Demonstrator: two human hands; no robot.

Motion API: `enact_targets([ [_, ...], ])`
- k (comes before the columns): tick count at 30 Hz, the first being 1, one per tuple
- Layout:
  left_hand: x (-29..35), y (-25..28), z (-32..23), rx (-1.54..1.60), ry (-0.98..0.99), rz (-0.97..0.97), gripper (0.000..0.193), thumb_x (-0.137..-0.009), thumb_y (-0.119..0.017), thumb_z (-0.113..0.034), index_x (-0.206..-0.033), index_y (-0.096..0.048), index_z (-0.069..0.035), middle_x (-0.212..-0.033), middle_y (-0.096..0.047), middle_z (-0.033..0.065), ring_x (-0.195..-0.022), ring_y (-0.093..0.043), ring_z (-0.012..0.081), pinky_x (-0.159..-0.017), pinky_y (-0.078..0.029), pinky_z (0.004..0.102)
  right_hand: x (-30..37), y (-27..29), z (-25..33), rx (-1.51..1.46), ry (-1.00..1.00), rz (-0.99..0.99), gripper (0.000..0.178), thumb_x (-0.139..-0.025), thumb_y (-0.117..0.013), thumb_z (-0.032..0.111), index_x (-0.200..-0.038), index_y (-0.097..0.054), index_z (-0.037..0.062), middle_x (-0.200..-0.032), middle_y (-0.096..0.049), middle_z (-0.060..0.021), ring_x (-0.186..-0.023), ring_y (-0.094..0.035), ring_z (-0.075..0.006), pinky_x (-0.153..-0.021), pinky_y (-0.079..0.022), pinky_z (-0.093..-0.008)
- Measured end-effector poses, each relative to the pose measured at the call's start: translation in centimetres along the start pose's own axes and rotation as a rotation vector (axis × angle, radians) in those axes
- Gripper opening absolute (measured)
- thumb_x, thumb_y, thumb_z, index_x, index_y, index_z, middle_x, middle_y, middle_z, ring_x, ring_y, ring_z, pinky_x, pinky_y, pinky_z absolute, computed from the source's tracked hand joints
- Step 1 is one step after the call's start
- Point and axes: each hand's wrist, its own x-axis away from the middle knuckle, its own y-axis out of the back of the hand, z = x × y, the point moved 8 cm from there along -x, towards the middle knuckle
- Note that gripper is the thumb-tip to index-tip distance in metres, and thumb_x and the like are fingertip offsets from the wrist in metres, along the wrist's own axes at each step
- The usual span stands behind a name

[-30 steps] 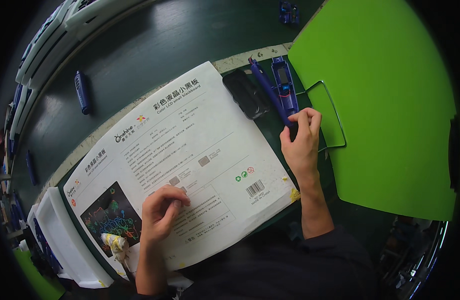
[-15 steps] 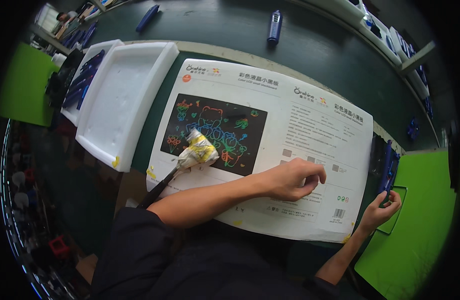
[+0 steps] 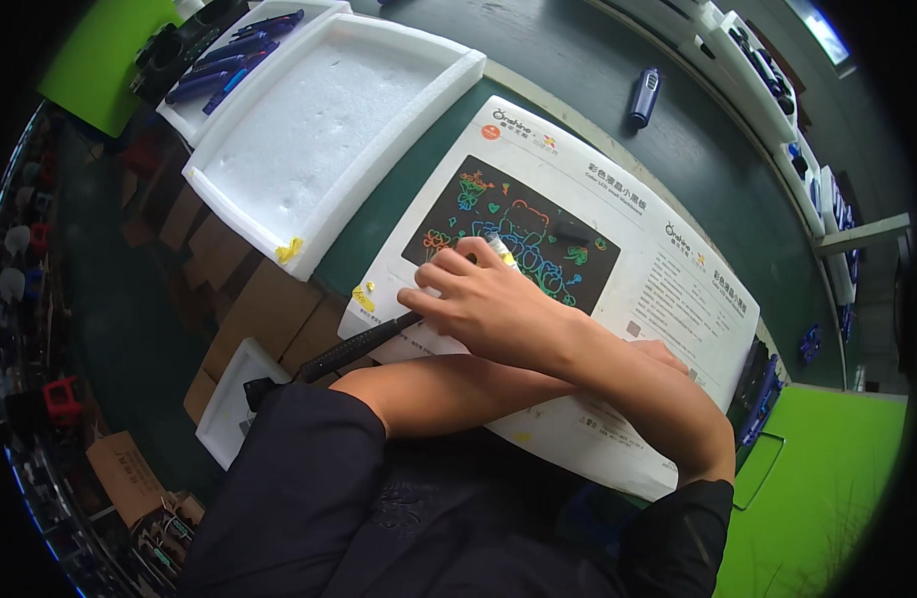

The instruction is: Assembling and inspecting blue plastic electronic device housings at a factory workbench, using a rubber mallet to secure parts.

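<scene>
My right hand reaches across to the left, its fingers curled round the head of a black-handled tool. Tape in white and yellow wraps that head; only its tip shows beyond the knuckles. Beneath lies a large printed white sheet with a black picture panel of coloured line drawings. My left forearm passes under the right one, and part of my left hand rests over the sheet's right half. Its fingers are mostly hidden behind the right forearm.
A white foam tray stands left of the sheet, beside another foam tray with several blue devices. One blue device lies on the far dark surface. More blue pieces sit at the right edge, near a green panel.
My right hand has come from the blue pieces at the right edge to the tool's wrapped head, crossing over my left forearm. The view has shifted and turned.
</scene>
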Motion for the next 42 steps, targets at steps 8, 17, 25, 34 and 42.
enact_targets([
  [8,0.1,0.6,0.8,0.028,0.149,0.022,0.032,-0.087,-0.057,-0.005,-0.119,-0.059,-0.003,-0.123,-0.058,0.0206,-0.119,-0.052,0.0312,-0.101,-0.038,0.0388,-2.9,0.0,-5.3,0.251,0.073,0.09,0.027,-0.083,-0.06,0.005,-0.11,-0.061,0.011,-0.092,-0.06,-0.0049,-0.091,-0.06,-0.0188,-0.09,-0.045,-0.0344],
  [17,-1.0,0.5,0.7,0.074,0.151,0.076,0.014,-0.08,-0.054,-0.001,-0.092,-0.062,0.0,-0.081,-0.065,0.0187,-0.08,-0.063,0.0354,-0.073,-0.049,0.0424,2.5,10.1,-12.1,0.014,-0.348,-0.276,0.018,-0.086,-0.065,0.008,-0.103,-0.068,0.0078,-0.098,-0.065,-0.0099,-0.083,-0.065,-0.0204,-0.074,-0.052,-0.0351],
  [25,-0.7,1.4,0.3,0.034,0.074,-0.069,0.017,-0.081,-0.053,-0.002,-0.093,-0.062,0.004,-0.081,-0.064,0.0227,-0.081,-0.062,0.0393,-0.076,-0.048,0.046,10.4,3.1,-13.4,-0.173,-0.514,-0.109,0.022,-0.082,-0.07,0.006,-0.103,-0.065,0.003,-0.093,-0.063,-0.0094,-0.079,-0.062,-0.0199,-0.072,-0.05,-0.0322],
  [34,-1.0,1.3,0.5,0.089,0.142,0.012,0.016,-0.078,-0.051,-0.001,-0.089,-0.06,0.007,-0.076,-0.063,0.0238,-0.069,-0.061,0.0351,-0.064,-0.046,0.0422,12.0,2.0,-15.4,-0.362,-0.608,-0.136,0.016,-0.084,-0.066,0.004,-0.099,-0.065,0.0029,-0.09,-0.062,-0.0088,-0.078,-0.061,-0.0195,-0.067,-0.051,-0.0319],
  [42,-0.9,1.7,0.5,0.117,0.13,0.0,0.011,-0.079,-0.055,-0.003,-0.083,-0.06,0.006,-0.075,-0.063,0.0234,-0.069,-0.062,0.0369,-0.064,-0.048,0.0431,13.2,1.6,-16.7,-0.641,-0.644,-0.211,0.016,-0.085,-0.066,0.005,-0.101,-0.067,0.0018,-0.088,-0.062,-0.0051,-0.077,-0.058,-0.0117,-0.07,-0.048,-0.0256],
])
